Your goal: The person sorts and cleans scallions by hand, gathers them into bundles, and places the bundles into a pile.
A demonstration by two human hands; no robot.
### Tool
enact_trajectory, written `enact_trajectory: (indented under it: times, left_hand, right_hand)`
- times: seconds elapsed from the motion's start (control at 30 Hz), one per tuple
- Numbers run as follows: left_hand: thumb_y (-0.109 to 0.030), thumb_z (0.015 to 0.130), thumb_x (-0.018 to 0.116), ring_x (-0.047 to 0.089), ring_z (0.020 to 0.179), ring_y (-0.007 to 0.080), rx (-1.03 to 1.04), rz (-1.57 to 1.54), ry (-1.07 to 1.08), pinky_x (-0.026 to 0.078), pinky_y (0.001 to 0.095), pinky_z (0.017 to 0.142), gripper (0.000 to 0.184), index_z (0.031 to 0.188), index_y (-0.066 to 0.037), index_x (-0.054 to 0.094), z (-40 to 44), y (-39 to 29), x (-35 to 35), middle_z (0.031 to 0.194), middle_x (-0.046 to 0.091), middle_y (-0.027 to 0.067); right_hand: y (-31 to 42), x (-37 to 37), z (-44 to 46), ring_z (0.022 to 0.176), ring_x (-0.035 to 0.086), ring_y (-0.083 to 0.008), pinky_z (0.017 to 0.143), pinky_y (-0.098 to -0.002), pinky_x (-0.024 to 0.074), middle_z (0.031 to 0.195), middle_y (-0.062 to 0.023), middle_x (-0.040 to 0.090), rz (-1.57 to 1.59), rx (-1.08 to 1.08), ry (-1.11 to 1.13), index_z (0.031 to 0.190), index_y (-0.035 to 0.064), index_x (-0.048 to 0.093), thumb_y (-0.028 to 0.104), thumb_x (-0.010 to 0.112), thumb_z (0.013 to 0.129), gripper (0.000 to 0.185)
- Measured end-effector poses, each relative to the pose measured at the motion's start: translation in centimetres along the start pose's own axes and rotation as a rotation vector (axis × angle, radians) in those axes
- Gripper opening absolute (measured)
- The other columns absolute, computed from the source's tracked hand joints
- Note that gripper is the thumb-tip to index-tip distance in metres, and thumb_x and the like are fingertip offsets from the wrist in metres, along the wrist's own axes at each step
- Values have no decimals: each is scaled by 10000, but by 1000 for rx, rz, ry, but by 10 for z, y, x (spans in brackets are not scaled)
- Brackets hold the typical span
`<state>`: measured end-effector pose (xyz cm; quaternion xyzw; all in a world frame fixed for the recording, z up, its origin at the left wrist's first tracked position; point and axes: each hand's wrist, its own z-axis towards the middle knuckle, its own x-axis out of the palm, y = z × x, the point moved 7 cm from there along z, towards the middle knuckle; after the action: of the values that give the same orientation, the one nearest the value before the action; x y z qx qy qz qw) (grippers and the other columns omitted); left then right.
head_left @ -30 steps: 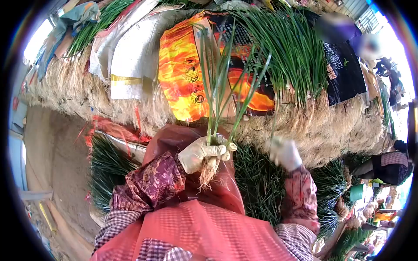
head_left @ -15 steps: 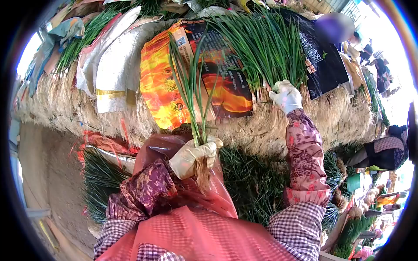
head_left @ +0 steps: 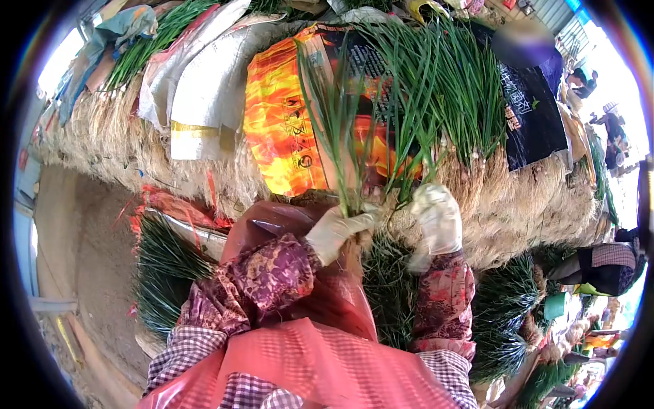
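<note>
leafy stalks (head_left: 339,160) are clamped near the base in the left hand (head_left: 340,230), seemingly to keep them bunched; the blurred right hand's (head_left: 437,221) grip cannot be told.

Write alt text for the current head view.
A gloved left hand holds a bunch of green plants near its base; the gloved right hand is close by, too blurred to show its hold. Beyond them, more plants and a flame-patterned sack lie above a fringe of pale roots.
</note>
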<state>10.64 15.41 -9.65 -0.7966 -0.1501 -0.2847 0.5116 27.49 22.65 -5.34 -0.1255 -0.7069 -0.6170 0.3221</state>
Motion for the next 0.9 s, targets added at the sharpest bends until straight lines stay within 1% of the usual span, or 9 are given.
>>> enact_trajectory:
  times: [0.07,0.17,0.2,0.27,0.3,0.5,0.6,0.77,0.9]
  left_hand:
    - [-138,892,651,561,646,80,-20,-27,-14,459,221,564,219,1096,-60,648,5,8,-15,954,685,60]
    - [-96,901,622,569,705,85,15,-39,-29,466,222,621,240,1133,-36,632,1,0,-18,1023,673,78]
    - [-83,904,613,572,723,88,1,-46,-26,468,224,637,249,1146,-26,625,1,0,-23,1042,669,86]
    - [-57,910,594,587,698,104,-9,-37,-25,485,239,619,261,1166,-10,615,5,6,-33,1039,668,104]
    - [-53,912,589,598,695,111,-19,-47,-38,498,241,630,255,1162,-7,616,5,7,-31,1036,668,106]
    - [-34,914,576,630,868,153,36,-55,-126,535,271,764,219,1123,11,623,0,5,-39,1077,652,116]
    - [-29,910,566,606,1011,160,31,74,-70,507,299,899,214,1108,28,623,7,13,-37,1165,616,125]
    - [-32,897,570,603,902,144,1,151,67,469,257,828,230,1111,18,635,36,30,-17,1023,653,60]
    - [-16,886,570,626,989,182,-6,245,53,503,299,902,244,1119,20,634,43,10,-23,1067,664,90]
  right_hand:
    - [3,-40,-8,692,579,-115,559,-255,490,871,-93,636,61,-91,-144,880,60,624,214,635,901,155]
    - [12,-30,-40,513,540,-84,414,-183,435,874,-60,636,-818,-49,-505,981,44,618,249,620,920,214]
    - [-6,-49,-36,562,593,-113,468,-227,497,924,-73,657,-1134,-77,-398,1087,31,611,275,645,901,308]
    - [-51,-58,-29,732,650,-168,578,-294,558,1010,-136,662,-1317,458,-366,1182,7,583,303,667,878,433]
    - [-77,-77,-16,624,616,-162,516,-297,516,946,-124,673,-1351,352,-281,1106,22,598,298,659,884,360]
    - [-105,-126,14,568,598,-98,456,-233,458,874,-58,688,-982,116,-293,1016,37,610,205,600,932,188]
    - [-62,-61,-12,787,653,-167,648,-284,534,963,-116,685,-593,130,-227,1171,7,604,243,618,921,345]
    - [-71,-41,-1,636,619,-124,583,-243,504,885,-51,689,-460,259,-154,1142,27,578,299,652,901,371]
    - [-23,-32,-29,500,541,-100,543,-221,478,830,-43,689,-444,248,-521,1058,24,594,298,627,915,311]
